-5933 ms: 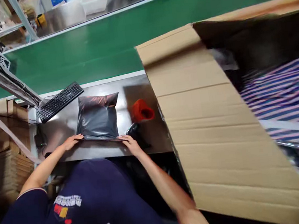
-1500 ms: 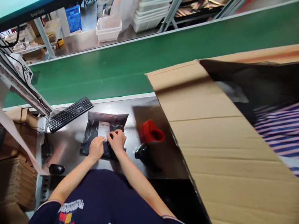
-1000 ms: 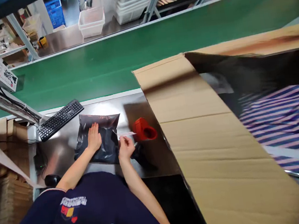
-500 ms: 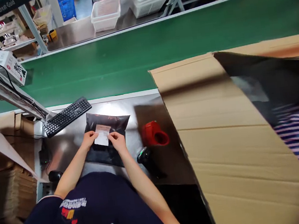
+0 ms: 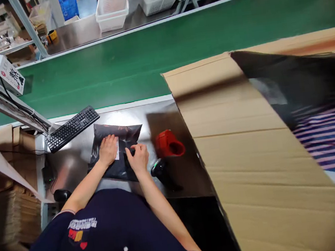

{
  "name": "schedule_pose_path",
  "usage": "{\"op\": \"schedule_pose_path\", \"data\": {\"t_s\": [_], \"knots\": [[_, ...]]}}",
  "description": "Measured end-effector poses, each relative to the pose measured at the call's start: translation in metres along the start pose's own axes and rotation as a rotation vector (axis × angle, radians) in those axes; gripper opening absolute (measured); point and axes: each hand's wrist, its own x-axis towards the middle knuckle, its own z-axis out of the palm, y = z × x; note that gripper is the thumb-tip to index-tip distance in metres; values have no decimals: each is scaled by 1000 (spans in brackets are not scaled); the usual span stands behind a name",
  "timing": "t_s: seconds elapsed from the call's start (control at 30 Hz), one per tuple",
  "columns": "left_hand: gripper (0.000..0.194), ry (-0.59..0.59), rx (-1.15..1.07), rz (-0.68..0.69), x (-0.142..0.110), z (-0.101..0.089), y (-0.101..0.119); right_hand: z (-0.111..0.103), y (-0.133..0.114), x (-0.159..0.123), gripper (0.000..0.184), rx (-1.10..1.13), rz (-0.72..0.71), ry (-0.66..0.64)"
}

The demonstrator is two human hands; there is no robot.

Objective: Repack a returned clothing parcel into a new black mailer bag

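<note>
A dark grey plastic mailer bag (image 5: 125, 132) lies on the steel worktop (image 5: 77, 165) in front of me. My left hand (image 5: 108, 150) lies flat on it, fingers stretched, covering most of a white label (image 5: 117, 148) stuck to the bag. My right hand (image 5: 138, 159) rests on the bag's right part, fingers spread and pressing down. Neither hand holds anything.
A red tape dispenser (image 5: 168, 144) and a black handheld scanner (image 5: 159, 169) sit right of the bag. A black keyboard (image 5: 71, 128) lies at the back left, a mouse (image 5: 61, 194) near the front left. A big open cardboard box (image 5: 248, 140) with striped packets fills the right. A green conveyor belt (image 5: 147, 58) runs behind.
The label I held over the bag with both hands half a second ago now lies stuck on it. My left hand has moved onto the label; my right hand has dropped flat onto the bag.
</note>
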Motion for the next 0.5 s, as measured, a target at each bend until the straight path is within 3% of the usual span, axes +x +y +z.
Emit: {"op": "schedule_pose_path", "data": {"t_s": [0.1, 0.2, 0.3, 0.37, 0.43, 0.5], "knots": [[67, -123, 57, 22, 21, 19, 11, -21, 9, -18, 33, 111, -34, 63], [79, -159, 93, -2, 32, 24, 17, -36, 21, -52, 36, 178, -42, 42], [84, -180, 89, 96, 24, 18, 23, -37, 37, -89, 42, 242, 25, -17], [80, -149, 56, 80, 9, 11, 23, -29, 46, -98, 53, 288, 94, -42], [79, -44, -63, -186, -8, 1, 16, -18, 50, -88, 71, 337, 188, -42], [86, 58, -282, -626, -24, -13, 3, -6, 47, -60, 86, 395, 304, -35]]}}
